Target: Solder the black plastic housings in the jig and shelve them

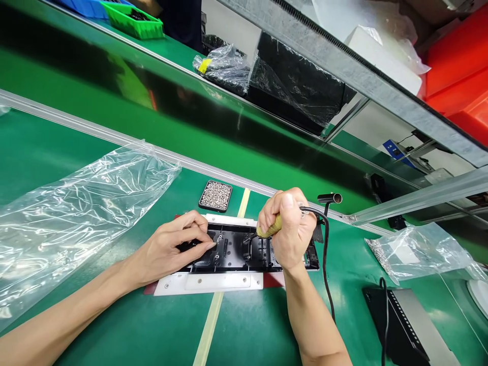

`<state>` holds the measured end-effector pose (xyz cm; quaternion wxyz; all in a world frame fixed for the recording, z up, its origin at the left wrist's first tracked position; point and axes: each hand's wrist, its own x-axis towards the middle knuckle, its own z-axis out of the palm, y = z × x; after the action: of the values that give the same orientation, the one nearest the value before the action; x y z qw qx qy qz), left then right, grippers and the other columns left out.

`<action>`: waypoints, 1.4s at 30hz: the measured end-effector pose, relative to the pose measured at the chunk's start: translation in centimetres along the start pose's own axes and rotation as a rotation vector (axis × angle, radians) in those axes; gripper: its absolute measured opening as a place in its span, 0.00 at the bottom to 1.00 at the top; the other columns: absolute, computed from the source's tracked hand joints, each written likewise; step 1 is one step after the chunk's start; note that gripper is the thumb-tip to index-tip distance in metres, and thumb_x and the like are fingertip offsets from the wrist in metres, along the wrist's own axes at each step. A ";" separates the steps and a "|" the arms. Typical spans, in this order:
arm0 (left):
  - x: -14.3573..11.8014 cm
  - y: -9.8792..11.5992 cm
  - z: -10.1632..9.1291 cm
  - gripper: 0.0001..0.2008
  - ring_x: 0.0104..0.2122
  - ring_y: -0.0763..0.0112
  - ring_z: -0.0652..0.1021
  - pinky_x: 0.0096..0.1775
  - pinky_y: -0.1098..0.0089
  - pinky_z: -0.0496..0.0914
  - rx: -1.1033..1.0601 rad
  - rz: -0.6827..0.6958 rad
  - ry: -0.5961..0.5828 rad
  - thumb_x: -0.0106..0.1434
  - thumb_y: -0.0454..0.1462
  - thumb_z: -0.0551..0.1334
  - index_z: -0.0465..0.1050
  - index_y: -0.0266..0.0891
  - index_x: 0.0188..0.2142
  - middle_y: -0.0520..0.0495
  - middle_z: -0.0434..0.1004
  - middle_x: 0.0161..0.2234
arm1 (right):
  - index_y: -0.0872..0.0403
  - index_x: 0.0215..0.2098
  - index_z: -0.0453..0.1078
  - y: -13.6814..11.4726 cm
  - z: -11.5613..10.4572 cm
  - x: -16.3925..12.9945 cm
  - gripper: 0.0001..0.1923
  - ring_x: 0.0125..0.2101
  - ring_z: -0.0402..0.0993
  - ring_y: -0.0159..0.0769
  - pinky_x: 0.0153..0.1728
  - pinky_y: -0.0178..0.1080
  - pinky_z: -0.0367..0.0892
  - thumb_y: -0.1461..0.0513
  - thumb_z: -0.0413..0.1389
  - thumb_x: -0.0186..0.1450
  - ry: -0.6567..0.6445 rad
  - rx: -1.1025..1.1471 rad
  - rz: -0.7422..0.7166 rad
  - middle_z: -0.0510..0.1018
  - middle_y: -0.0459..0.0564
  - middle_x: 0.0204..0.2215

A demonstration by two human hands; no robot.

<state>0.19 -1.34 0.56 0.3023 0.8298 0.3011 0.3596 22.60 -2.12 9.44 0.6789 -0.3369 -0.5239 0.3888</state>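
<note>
A long black plastic panel [231,249] with raised posts lies in a white-and-red holding fixture [213,281] on the green bench. My right hand [292,226] is wrapped round the yellow handle of a corded soldering iron [270,227]. Its dark tip points down and left at the panel's middle. Over the panel's left end, my left hand [179,246] has its thumb and forefinger brought close together, low against the panel. Anything between those fingertips is too small or hidden to make out. Behind the panel is a small black tray [215,196] full of tiny metal pieces.
Clear plastic sheeting [84,198] covers the bench at left. A tube-topped iron stand [330,199] rises behind my right hand, with the black cord [326,264] nearby. At right lie a bag of metal pieces [412,249] and a black-and-grey panel [409,325]. A metal rail [366,71] crosses above.
</note>
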 end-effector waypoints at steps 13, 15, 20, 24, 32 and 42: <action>0.2 -0.1 -0.3 0.05 0.40 0.72 0.74 0.41 0.70 0.67 0.058 0.032 -0.028 0.70 0.33 0.62 0.78 0.41 0.41 0.47 0.70 0.40 | 0.53 0.27 0.60 0.1 -0.1 -0.1 0.16 0.14 0.59 0.22 0.15 0.30 0.57 0.58 0.54 0.72 -0.019 0.036 0.060 0.62 0.36 0.16; 0.6 0.2 -0.7 0.06 0.41 0.72 0.74 0.41 0.70 0.69 0.097 0.051 -0.033 0.70 0.33 0.63 0.77 0.41 0.45 0.47 0.70 0.42 | 0.53 0.27 0.60 0.2 -0.1 -0.2 0.16 0.14 0.59 0.22 0.16 0.30 0.57 0.58 0.54 0.72 -0.019 0.029 0.071 0.62 0.37 0.16; 3.9 3.4 -1.7 0.10 0.47 0.71 0.75 0.48 0.70 0.69 0.075 0.050 0.082 0.71 0.35 0.62 0.73 0.42 0.51 0.47 0.73 0.47 | 0.52 0.27 0.60 0.3 -0.1 -0.3 0.16 0.14 0.58 0.23 0.15 0.30 0.57 0.57 0.54 0.72 -0.018 0.043 0.074 0.61 0.37 0.16; 8.1 6.9 -1.0 0.15 0.50 0.69 0.75 0.51 0.70 0.68 -0.117 0.017 0.073 0.75 0.43 0.57 0.71 0.42 0.56 0.48 0.75 0.52 | 0.53 0.27 0.61 0.4 -0.1 -0.3 0.15 0.14 0.58 0.22 0.16 0.31 0.56 0.58 0.53 0.72 -0.017 0.039 0.049 0.62 0.37 0.16; 13.0 9.4 3.0 0.28 0.53 0.62 0.76 0.54 0.66 0.69 -0.551 0.109 0.085 0.72 0.55 0.57 0.69 0.36 0.60 0.42 0.75 0.54 | 0.53 0.25 0.59 1.3 -0.9 -0.2 0.18 0.22 0.57 0.24 0.23 0.33 0.57 0.57 0.56 0.70 0.036 -0.184 -0.116 0.61 0.40 0.21; 14.2 10.3 3.8 0.14 0.34 0.72 0.77 0.38 0.70 0.70 -0.554 0.154 0.131 0.70 0.42 0.62 0.80 0.34 0.35 0.47 0.78 0.34 | 0.52 0.21 0.51 1.6 -1.2 -0.2 0.23 0.21 0.48 0.24 0.21 0.33 0.50 0.57 0.53 0.71 0.058 -0.296 -0.187 0.50 0.39 0.20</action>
<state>13.95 1.24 11.71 0.4689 0.7112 0.1466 0.5028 23.45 -1.64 7.67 0.6698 -0.3942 -0.5847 0.2328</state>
